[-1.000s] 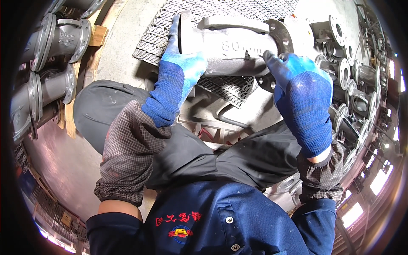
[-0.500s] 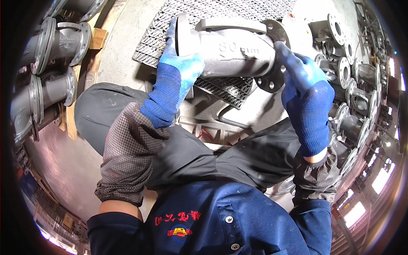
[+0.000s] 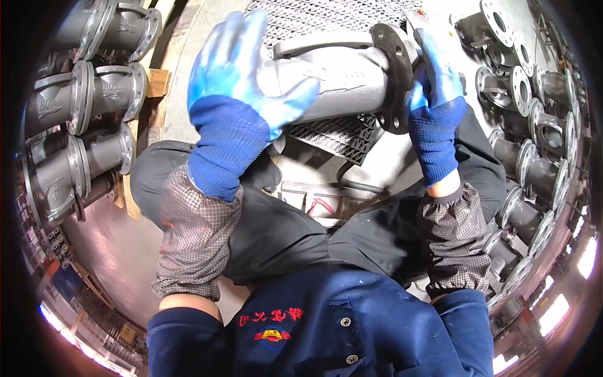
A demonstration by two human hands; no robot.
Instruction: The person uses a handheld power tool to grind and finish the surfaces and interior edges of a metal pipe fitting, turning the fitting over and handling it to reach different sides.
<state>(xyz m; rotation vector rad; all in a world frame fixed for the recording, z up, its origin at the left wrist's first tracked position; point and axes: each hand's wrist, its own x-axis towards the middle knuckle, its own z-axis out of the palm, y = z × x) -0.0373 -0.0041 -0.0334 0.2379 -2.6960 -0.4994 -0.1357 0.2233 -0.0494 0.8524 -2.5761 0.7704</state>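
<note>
A grey cast-metal flanged valve body (image 3: pixel 342 78) lies crosswise in front of me, with an oval flange along its far side and a dark round bolt-holed flange (image 3: pixel 394 78) at its right end. My left hand (image 3: pixel 242 75), in a blue coated glove, is at the left end. Its fingers are stretched out and slightly blurred, and the thumb reaches over the body; that end flange is hidden behind the hand. At the right flange, my gloved right hand (image 3: pixel 438 78) has its fingers against the outer side, the index finger pointing up. Part of its grip is hidden.
A metal grating (image 3: pixel 333 22) lies beneath and beyond the valve body. Similar grey valve bodies (image 3: pixel 116 88) are stacked at the left beside wooden beams (image 3: pixel 157 81). Several more (image 3: pixel 502 88) stand along the right. A low metal frame (image 3: pixel 333 195) is between my legs.
My left hand has let go of the left flange and spread its fingers. My right hand has shifted from the flange rim to its outer side. The valve body has moved slightly left.
</note>
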